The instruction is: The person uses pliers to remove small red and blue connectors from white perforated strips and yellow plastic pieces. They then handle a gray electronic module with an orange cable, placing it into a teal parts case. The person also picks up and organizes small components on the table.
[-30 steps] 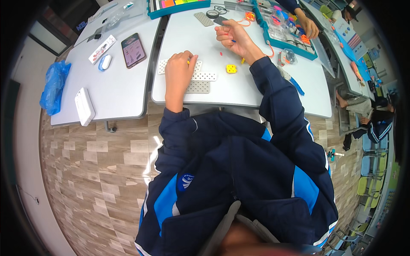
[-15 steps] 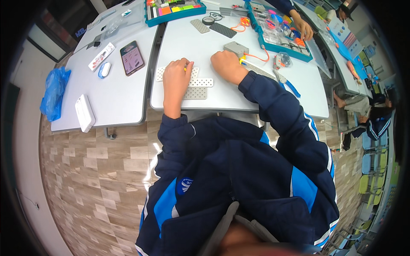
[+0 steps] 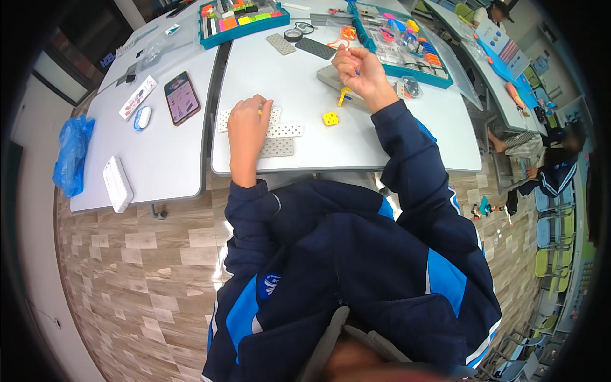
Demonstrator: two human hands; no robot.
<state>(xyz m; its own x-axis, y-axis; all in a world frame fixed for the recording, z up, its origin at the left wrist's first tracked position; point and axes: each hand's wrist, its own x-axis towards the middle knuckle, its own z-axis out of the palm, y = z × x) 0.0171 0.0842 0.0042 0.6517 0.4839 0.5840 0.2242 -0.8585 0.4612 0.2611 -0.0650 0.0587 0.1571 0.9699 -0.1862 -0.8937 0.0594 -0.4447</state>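
My left hand [image 3: 247, 127] rests with bent fingers over white perforated building plates [image 3: 284, 130] near the table's front edge. A bit of yellow shows between its thumb and fingers. Beneath and in front of these plates lies a grey perforated plate [image 3: 277, 148]. My right hand [image 3: 364, 75] is raised, palm turned up and fingers curled together; anything pinched in them is too small to make out. Behind it, partly covered, sits a grey box-shaped block [image 3: 328, 77]. A yellow connector [image 3: 344, 96] stands just below that hand, and a yellow square block [image 3: 330, 119] lies nearer to me.
Teal-edged parts trays stand at the back left [image 3: 245, 30] and back right [image 3: 420, 77]. Dark tape [image 3: 293, 35] and a dark perforated plate [image 3: 316, 48] lie between them. On the left table are a phone [image 3: 182, 98], a white box [image 3: 117, 183] and a blue bag [image 3: 73, 156].
My right hand has lifted off the table and turned palm up, uncovering the yellow square block. My left hand stays over the plates. Another person's hand has left the right tray.
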